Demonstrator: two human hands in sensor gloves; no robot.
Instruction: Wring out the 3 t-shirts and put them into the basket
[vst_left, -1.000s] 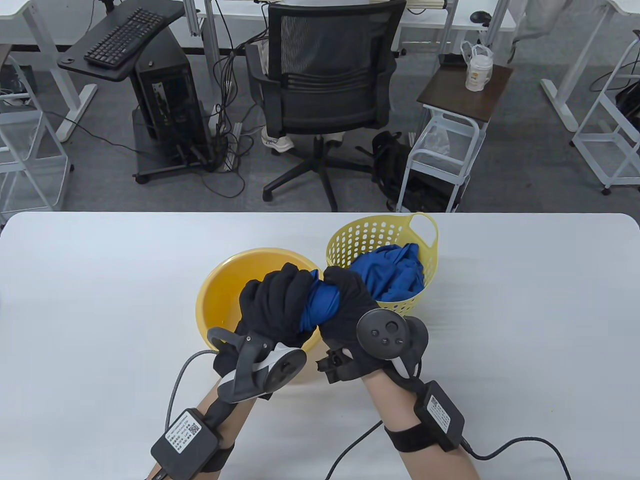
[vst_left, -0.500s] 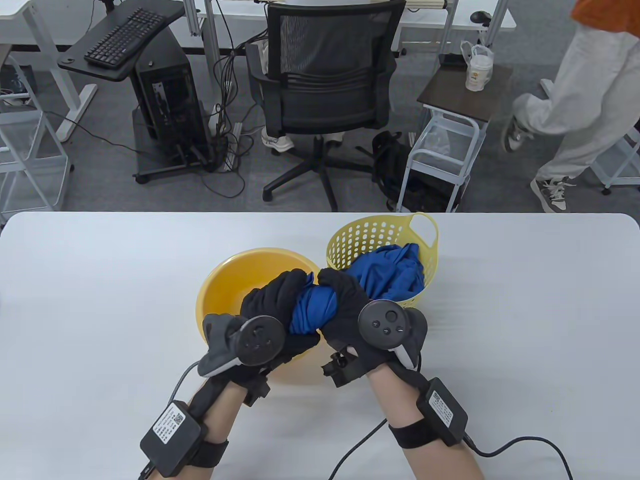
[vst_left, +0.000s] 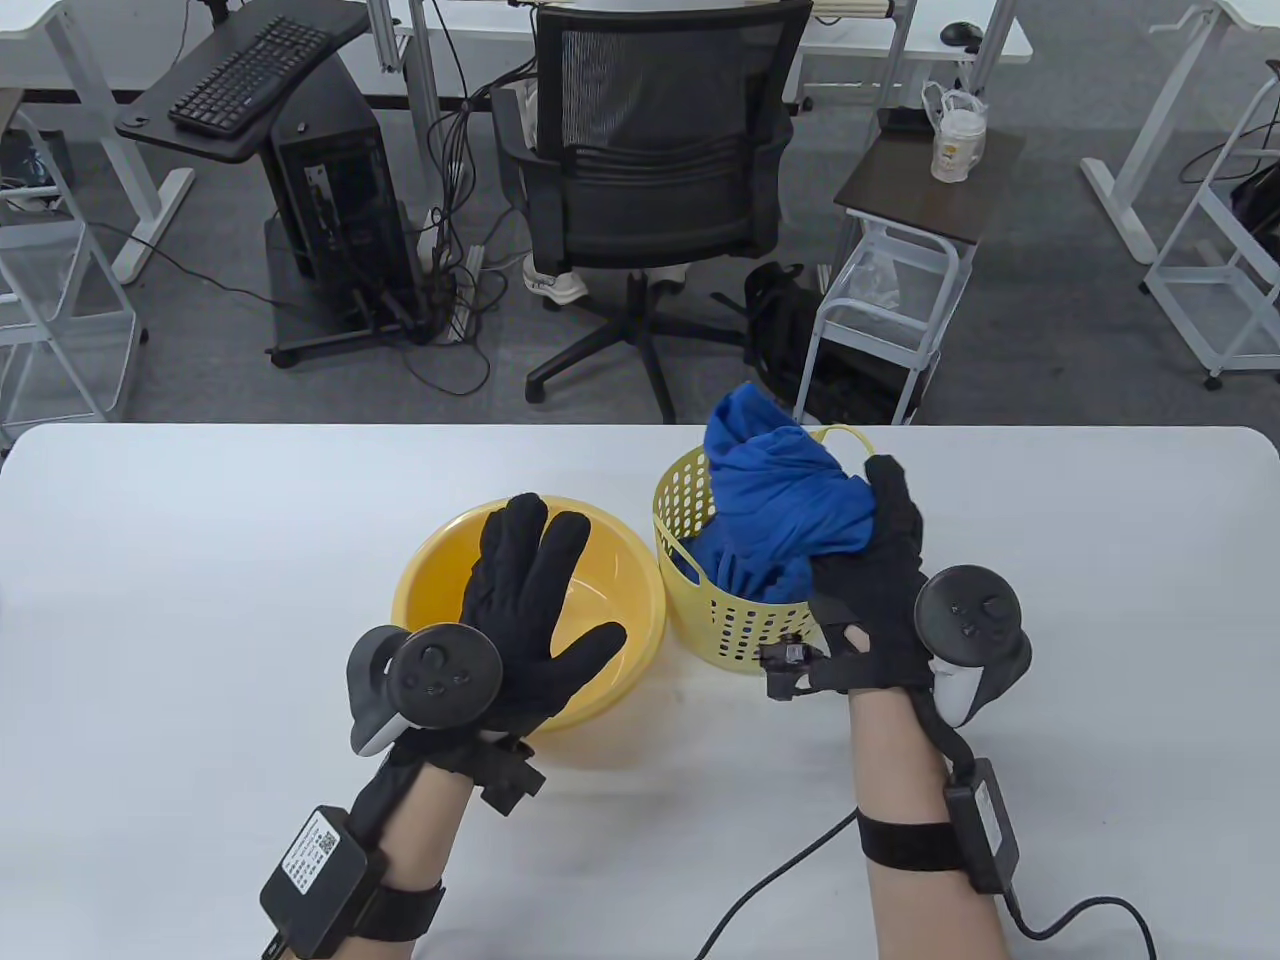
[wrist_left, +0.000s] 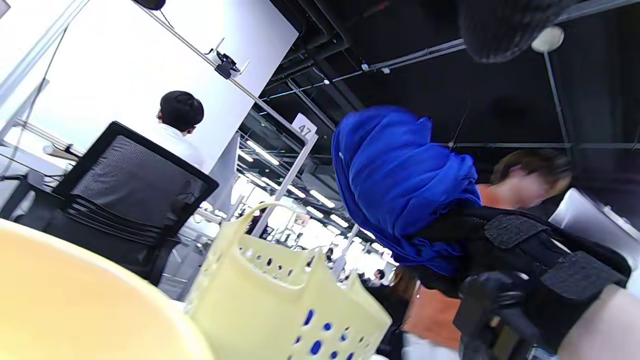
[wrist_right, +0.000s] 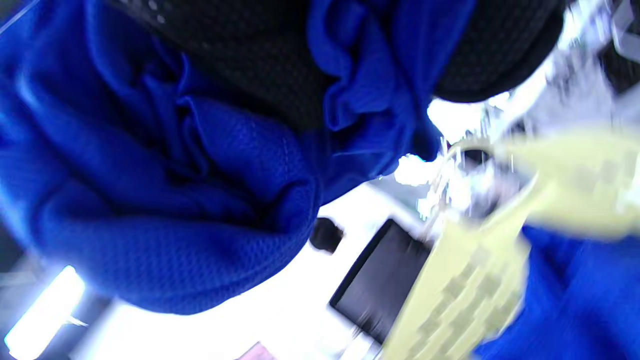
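A bunched blue t-shirt (vst_left: 780, 480) hangs over the pale yellow perforated basket (vst_left: 700, 590), gripped by my right hand (vst_left: 880, 560). More blue cloth (vst_left: 745, 580) lies inside the basket beneath it. My left hand (vst_left: 535, 590) is spread flat with straight fingers above the yellow bowl (vst_left: 430, 580), holding nothing. In the left wrist view the blue t-shirt (wrist_left: 400, 180) is held above the basket (wrist_left: 280, 295) beside the bowl (wrist_left: 75, 300). The right wrist view shows my fingers (wrist_right: 260, 65) curled into the blue t-shirt (wrist_right: 165, 210), with the basket's rim (wrist_right: 560, 165) below.
The bowl and basket stand side by side at the middle of the white table (vst_left: 200, 560). Beyond the far edge are an office chair (vst_left: 650, 170), a small side table (vst_left: 930, 190) and a computer stand (vst_left: 320, 200). A cable (vst_left: 780, 880) trails from my right wrist.
Both hands were twisting the blue t-shirt over the bowl. My left hand has let go and spread open; my right hand has carried the shirt right, over the basket. A passer-by has left.
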